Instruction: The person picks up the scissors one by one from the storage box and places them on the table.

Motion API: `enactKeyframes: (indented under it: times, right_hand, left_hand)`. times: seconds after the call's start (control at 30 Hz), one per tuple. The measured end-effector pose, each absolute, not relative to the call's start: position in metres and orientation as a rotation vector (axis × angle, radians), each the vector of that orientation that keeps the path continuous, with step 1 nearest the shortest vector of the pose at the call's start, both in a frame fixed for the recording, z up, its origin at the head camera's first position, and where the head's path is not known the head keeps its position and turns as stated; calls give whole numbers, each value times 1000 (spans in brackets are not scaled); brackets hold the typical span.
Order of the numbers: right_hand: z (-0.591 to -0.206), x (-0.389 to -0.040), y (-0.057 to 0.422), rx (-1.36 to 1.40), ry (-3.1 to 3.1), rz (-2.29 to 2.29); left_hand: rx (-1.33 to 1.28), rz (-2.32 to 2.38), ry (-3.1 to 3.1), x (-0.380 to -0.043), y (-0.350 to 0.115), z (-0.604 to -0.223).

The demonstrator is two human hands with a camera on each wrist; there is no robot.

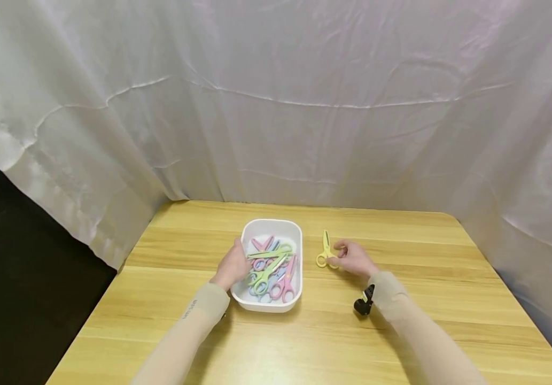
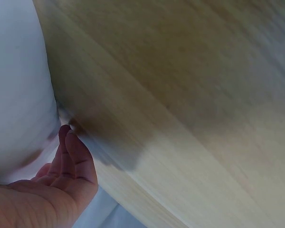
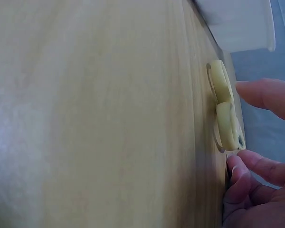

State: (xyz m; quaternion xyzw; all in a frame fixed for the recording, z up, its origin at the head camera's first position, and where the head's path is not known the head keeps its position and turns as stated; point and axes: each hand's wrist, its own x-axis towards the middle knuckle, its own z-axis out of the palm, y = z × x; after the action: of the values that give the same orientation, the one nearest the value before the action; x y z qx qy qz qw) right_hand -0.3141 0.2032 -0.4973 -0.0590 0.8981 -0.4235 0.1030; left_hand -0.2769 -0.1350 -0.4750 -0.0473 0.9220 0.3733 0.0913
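A white plastic bin [image 1: 266, 307] holds several scissors in green, pink and blue; the green scissors [image 1: 268, 272] lie on top. At the bin's left side, my left hand [image 1: 233, 266] grips its wall. The left wrist view has the fingers [image 2: 78, 156] bent against the outer wall. Yellow scissors [image 1: 326, 252] lie flat on the table to the right of the bin, blades pointing away. My right hand [image 1: 354, 260] hovers over their right side, thumb and fingers apart. In the right wrist view the thumb [image 3: 261, 92] is close above the yellow handles [image 3: 226, 126].
The wood-grain table [image 1: 401, 240] carries the bin and scissors. Pale curtains [image 1: 304, 139] hang behind it and along both sides. A small black wrist camera [image 1: 364, 303] sticks out from the right sleeve. Dark ground [image 1: 16, 278] is beyond the left edge.
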Motion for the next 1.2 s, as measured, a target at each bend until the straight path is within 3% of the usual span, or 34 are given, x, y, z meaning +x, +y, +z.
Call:
enactKeyframes:
  times: [1.2]
  right_hand:
    - [-502,-311,186,-35,2854,-1114]
  left_hand:
    - [-160,1110,2733,-276,-135,-474]
